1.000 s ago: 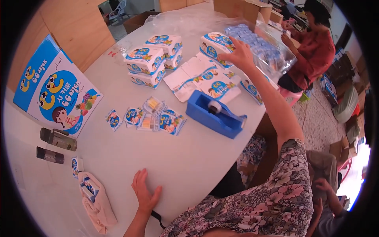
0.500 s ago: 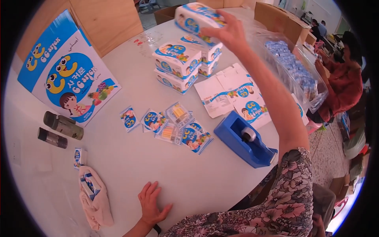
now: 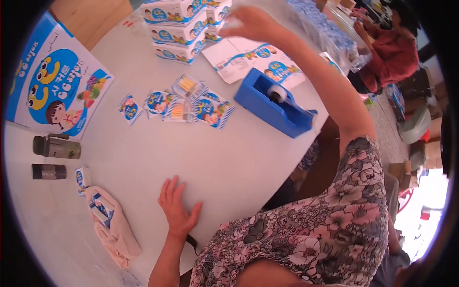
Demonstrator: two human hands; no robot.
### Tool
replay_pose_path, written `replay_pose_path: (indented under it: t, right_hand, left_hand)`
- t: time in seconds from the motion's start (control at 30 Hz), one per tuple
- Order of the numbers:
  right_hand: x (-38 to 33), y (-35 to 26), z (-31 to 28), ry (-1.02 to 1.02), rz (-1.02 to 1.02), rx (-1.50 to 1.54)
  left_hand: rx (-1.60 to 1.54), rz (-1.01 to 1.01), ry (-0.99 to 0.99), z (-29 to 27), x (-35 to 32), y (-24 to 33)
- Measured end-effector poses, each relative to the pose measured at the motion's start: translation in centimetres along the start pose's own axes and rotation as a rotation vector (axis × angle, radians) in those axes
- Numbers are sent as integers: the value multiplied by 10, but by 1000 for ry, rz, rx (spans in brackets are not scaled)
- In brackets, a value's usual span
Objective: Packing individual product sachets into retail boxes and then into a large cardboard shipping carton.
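My left hand (image 3: 178,205) lies on the white table with fingers stretched out and nothing in it. My right hand (image 3: 253,21), slightly smeared, hangs over the table at the far side, its fingers apart and holding nothing. Just left of it stand stacked small printed boxes (image 3: 174,34), white and blue; a second stack (image 3: 217,18) touches their right side. A flattened carton (image 3: 232,62) lies below my right hand. Nearer to me is a blue tape dispenser (image 3: 275,103) with a roll in it. Several snack packets (image 3: 184,103) lie in a loose group left of the dispenser.
A large printed carton (image 3: 60,81) stands at the left, with a green flask (image 3: 56,147) and a dark cylinder (image 3: 49,171) below it. A pink cloth (image 3: 112,229) lies near a small box (image 3: 82,179). At the far right, a person in red (image 3: 389,57) sits past a packet-filled clear bin (image 3: 325,28).
The box that my right hand held is out of it, and the near-left stack is one box taller. The hand has come away open. The whole view has shifted; my left hand stays on the table.
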State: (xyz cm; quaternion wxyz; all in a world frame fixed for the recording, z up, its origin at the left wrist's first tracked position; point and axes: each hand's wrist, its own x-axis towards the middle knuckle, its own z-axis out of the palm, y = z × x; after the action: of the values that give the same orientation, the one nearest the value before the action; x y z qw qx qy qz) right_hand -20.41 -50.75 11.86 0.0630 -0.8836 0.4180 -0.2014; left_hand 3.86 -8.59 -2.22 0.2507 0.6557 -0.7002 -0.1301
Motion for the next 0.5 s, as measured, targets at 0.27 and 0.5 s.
replay_pose_path:
  t: [0.27, 0.5]
  right_hand:
    - [-197, 90, -23, -212, 347, 253]
    - [-121, 120, 29, -186, 188, -23]
  left_hand:
    - [12, 5, 33, 8, 1, 4]
    - [58, -37, 35, 2, -5, 9]
